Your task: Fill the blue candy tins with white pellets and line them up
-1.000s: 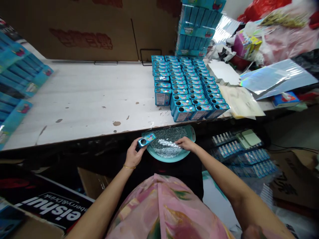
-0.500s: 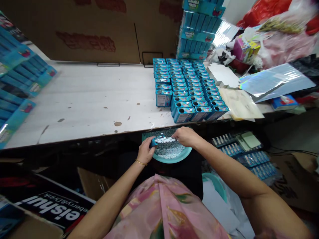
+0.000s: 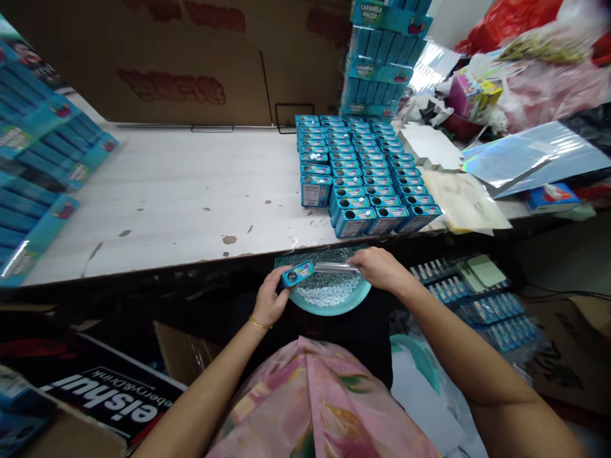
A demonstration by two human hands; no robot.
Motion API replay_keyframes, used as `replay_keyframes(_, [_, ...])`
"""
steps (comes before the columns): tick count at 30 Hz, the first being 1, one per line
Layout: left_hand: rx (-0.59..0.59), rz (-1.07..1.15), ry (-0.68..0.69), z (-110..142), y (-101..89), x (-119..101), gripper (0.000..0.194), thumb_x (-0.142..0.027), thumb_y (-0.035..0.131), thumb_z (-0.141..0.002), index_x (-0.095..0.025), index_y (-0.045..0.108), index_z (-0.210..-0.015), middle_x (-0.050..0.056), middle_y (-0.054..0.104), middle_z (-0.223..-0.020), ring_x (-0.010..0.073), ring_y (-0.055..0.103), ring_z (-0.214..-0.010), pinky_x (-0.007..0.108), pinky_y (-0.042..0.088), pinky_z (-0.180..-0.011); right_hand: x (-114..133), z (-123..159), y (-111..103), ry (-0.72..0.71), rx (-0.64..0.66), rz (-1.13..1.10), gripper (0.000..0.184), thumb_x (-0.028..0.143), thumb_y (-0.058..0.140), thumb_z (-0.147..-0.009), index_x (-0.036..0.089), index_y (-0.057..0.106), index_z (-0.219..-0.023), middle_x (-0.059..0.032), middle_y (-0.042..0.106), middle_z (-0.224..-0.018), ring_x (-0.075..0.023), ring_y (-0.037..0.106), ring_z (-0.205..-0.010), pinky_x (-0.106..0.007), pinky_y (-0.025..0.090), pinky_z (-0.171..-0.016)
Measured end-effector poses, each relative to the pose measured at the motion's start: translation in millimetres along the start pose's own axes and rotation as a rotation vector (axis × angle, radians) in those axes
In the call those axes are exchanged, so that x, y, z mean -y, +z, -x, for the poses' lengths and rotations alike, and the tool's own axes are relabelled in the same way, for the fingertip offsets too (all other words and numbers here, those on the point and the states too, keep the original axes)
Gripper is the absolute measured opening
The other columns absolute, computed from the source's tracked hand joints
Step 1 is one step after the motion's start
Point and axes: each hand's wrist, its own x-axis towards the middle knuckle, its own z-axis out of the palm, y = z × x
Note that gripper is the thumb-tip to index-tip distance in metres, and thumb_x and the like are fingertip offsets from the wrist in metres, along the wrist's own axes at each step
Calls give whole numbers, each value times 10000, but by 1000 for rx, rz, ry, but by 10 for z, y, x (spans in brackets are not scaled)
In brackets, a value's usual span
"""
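Note:
My left hand [image 3: 270, 298] is closed round a small blue tin [image 3: 298, 274], held over the left rim of a teal bowl [image 3: 354, 301] in my lap. The bowl is full of small pale candies [image 3: 324, 293]. My right hand [image 3: 379, 268] is closed on a clear, flat scoop-like piece [image 3: 335, 268] that reaches toward the tin's hole. Just above, at the table's front edge, stand several rows of the same blue tins [image 3: 359, 172], holes up.
A worn white table [image 3: 181, 197] spreads left of the tins. Flat blue cartons [image 3: 38, 165] lie at the far left, stacked blue boxes [image 3: 382, 51] at the back. Holographic sheets [image 3: 529, 156] and bags crowd the right. Cardboard boxes [image 3: 90, 394] sit by my left leg.
My right hand scooped through the candies in the bowl, then lifted. It now holds the clear piece level against the tin, which my left hand has tilted up.

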Motion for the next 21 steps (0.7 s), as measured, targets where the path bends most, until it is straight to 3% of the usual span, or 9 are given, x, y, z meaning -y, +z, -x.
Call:
replay_keyframes(4, [-16,48,38,54,-217,-187,355,-197,514,-734,-205,479,-1087,69,533,-1110,201,495,-1038,378,380,-934,-346,-36,415,57,-47,-182,346,158,395,-761,257,624,-1001,-25,637,-961,-150,555,-903,-203,378,-733])
replay_keyframes(8, [-76,71,14,-142,-301,-389,371,-231,530,-730,-202,471,-1096,63,539,-1094,200,508,-1014,365,397,-918,-344,-250,937,135,-41,-214,391,102,397,-733,240,614,-1028,-49,623,-991,-163,542,-937,-220,375,-771])
replay_keyframes(12, [-87,110,28,-741,-197,-425,386,-269,528,-728,-184,459,-1098,57,545,-1044,186,519,-970,330,428,-865,-162,-381,1319,166,-32,-306,402,67,421,-705,198,612,-1034,-70,610,-1040,-168,525,-986,-228,370,-816])
replay_keyframes(17, [-96,-32,61,-1679,92,-264,348,-234,544,-684,-148,529,-1021,64,549,-928,197,519,-897,344,432,-830,-26,-334,1508,97,-79,-378,384,69,402,-723,220,633,-990,-48,630,-969,-152,548,-923,-223,385,-794])
replay_keyframes(19, [-107,-138,3,-1849,178,-215,412,-182,571,-644,-131,528,-1050,83,532,-922,218,514,-906,358,424,-836,-25,-326,1523,79,-72,-381,390,60,397,-715,215,639,-979,-50,636,-936,-152,552,-910,-222,388,-789])
replay_keyframes(21, [-120,-206,-31,-1804,170,-183,496,-163,588,-624,-113,496,-1108,106,513,-970,233,508,-929,371,414,-850,-52,-344,1533,73,-54,-392,400,52,393,-706,194,636,-990,-60,636,-947,-153,551,-921,-222,388,-800])
